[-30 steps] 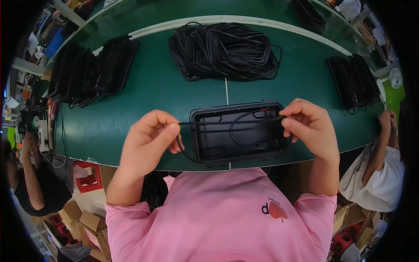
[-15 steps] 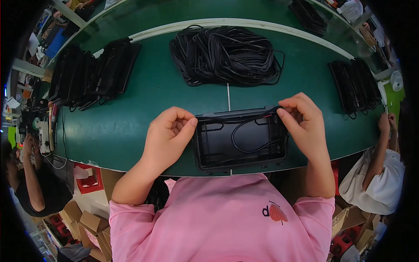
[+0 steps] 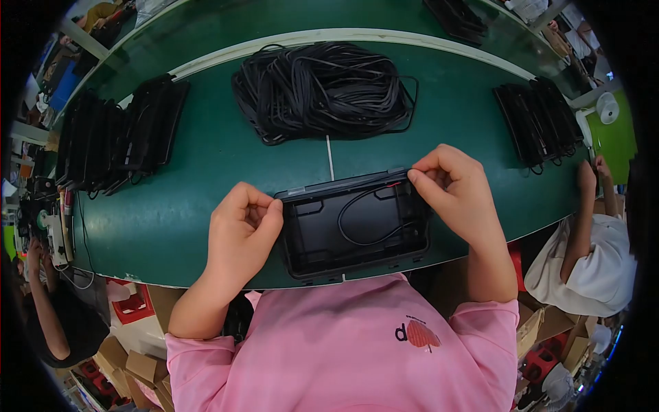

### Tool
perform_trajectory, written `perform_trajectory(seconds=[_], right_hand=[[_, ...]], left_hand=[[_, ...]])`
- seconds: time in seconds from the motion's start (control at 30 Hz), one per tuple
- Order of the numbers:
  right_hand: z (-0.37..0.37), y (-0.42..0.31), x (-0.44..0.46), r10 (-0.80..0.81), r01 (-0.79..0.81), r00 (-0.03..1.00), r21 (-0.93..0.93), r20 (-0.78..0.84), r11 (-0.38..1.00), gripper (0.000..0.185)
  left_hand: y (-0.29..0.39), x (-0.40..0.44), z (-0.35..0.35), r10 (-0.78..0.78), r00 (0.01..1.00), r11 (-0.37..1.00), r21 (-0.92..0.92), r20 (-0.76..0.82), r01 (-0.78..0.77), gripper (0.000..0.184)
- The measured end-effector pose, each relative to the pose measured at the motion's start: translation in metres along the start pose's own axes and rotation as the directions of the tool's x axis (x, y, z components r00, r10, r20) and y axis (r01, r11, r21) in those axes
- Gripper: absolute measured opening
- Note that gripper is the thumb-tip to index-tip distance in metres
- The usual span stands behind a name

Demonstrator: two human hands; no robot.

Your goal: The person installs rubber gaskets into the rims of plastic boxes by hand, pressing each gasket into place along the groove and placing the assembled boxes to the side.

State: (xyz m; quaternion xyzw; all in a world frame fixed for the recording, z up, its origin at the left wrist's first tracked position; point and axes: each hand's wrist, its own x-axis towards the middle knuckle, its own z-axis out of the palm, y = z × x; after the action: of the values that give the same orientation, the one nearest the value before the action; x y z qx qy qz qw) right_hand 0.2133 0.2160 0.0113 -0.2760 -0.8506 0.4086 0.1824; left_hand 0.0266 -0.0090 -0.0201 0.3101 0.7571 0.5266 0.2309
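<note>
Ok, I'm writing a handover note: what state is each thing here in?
Box: open.
Cable: looped inside box.
Cord bundle: loosely coiled.
Left pile: stacked.
Right pile: stacked.
Left hand: fingers pinched, at box's far left corner.
Right hand: fingers pinched, at far right corner.

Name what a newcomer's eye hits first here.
Probably the big heap of looped black cable at the far middle of the green table, then the pink T-shirt filling the bottom centre. Between them, the left hand and right hand are at the far corners of an open black case, a thin cable loop curving inside it.
</note>
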Motion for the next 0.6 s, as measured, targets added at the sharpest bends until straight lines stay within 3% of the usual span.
perform_trajectory(seconds=[0.33,0.43,0.5,0.53,0.6], right_hand=[[-0.002,0.001,-0.001,-0.019,0.019,1.000,-0.008,0.024,1.000,0.011],[-0.004,0.010,0.004,0.095,-0.107,0.990,0.112,0.105,0.988,0.010],[-0.004,0.020,0.009,0.168,-0.255,0.956,0.400,0.241,0.880,0.010],[-0.006,0.017,0.011,0.169,-0.255,0.957,0.398,0.238,0.881,0.010],[-0.011,0.007,0.013,0.313,-0.436,0.894,0.456,0.322,0.776,0.016]], left_hand=[[0.000,0.001,0.000,0.031,0.999,0.999,0.017,0.008,-0.031,0.015],[-0.002,0.001,-0.005,-0.041,0.997,0.999,0.012,0.063,0.040,0.012],[-0.001,0.003,-0.006,-0.070,0.994,0.998,0.004,0.087,0.070,0.009],[0.003,0.004,-0.006,-0.139,0.988,0.987,-0.072,0.068,0.144,0.006],[0.004,0.006,-0.007,-0.204,0.977,0.960,-0.183,0.059,0.211,0.011]])
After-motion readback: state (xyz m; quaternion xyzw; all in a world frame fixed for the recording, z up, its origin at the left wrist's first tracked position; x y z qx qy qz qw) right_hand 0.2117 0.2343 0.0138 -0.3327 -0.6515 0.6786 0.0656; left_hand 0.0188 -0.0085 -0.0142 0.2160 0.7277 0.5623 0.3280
